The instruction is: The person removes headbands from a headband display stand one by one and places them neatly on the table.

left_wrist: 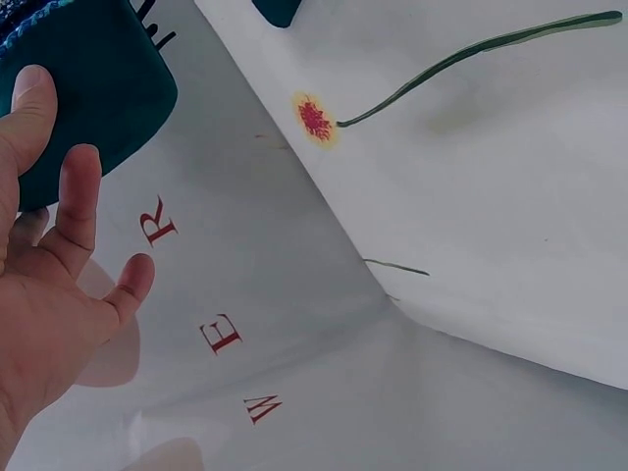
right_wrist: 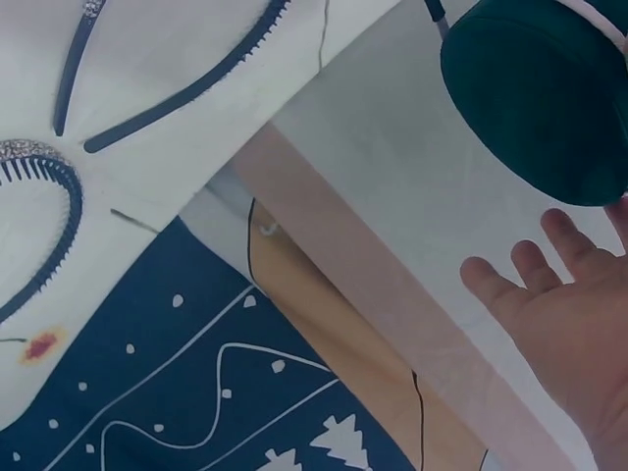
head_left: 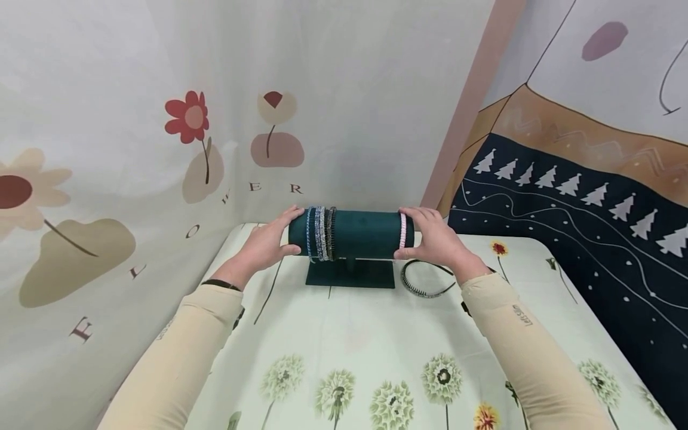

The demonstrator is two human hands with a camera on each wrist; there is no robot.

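Note:
A dark green display stand [head_left: 365, 236] with a horizontal padded roll stands at the far side of the table. Several blue, silvery and black headbands [head_left: 321, 233] are fitted around the roll's left part, and a pink headband [head_left: 403, 232] around its right end. My left hand [head_left: 263, 243] grips the roll's left end, thumb in front and index finger on top. At the other end, my right hand [head_left: 434, 239] holds the roll the same way, its thumb and fingertips touching the pink headband. In both wrist views, the outer fingers spread past the roll's ends.
A black toothed headband [head_left: 421, 292] lies on the table right of the stand's base. The right wrist view shows another headband [right_wrist: 71, 211] with a glittery top near the table's edge. Printed cloth [head_left: 349, 107] hangs close behind the stand; a flowered cloth [head_left: 355, 334] covers the table.

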